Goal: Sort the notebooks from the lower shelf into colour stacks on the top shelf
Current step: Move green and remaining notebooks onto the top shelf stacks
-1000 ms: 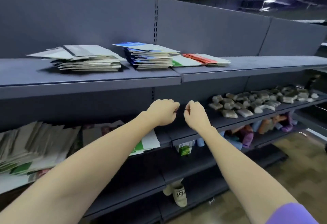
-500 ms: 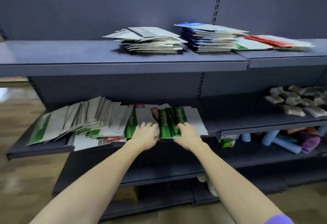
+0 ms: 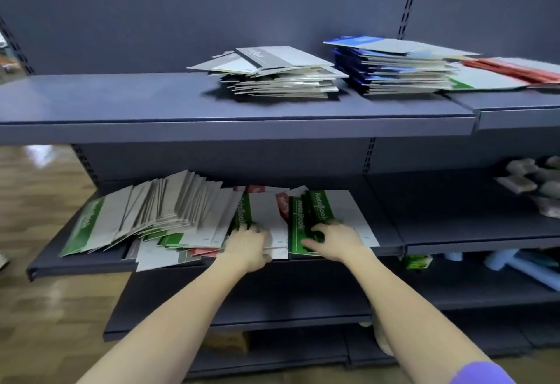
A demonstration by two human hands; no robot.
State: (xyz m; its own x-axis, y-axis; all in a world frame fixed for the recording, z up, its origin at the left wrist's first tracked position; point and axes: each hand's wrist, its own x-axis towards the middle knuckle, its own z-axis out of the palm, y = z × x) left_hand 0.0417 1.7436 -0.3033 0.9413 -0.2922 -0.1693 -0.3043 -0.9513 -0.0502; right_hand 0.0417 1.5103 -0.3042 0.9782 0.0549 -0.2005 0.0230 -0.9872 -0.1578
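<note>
The lower shelf (image 3: 391, 247) holds a slanted spread of notebooks (image 3: 157, 214) with grey, green and red covers. My left hand (image 3: 248, 244) grips the front edge of a white notebook with a green spine (image 3: 266, 217). My right hand (image 3: 336, 239) curls its fingers round green "Notebook" covers (image 3: 298, 226) just to the right. On the top shelf (image 3: 121, 101) sit a grey stack (image 3: 281, 77), a blue stack (image 3: 391, 68), a green notebook (image 3: 485, 80) and red notebooks (image 3: 515, 69).
Grey packets (image 3: 533, 186) lie on the lower shelf of the bay to the right, with blue and green items (image 3: 515, 265) one level below. The left half of the top shelf is bare. Wooden floor (image 3: 36, 201) shows past the rack's left end.
My view has swung left and down towards the lower shelf. Both hands dropped from the shelf edge onto the notebooks, and their fingers have now curled round covers.
</note>
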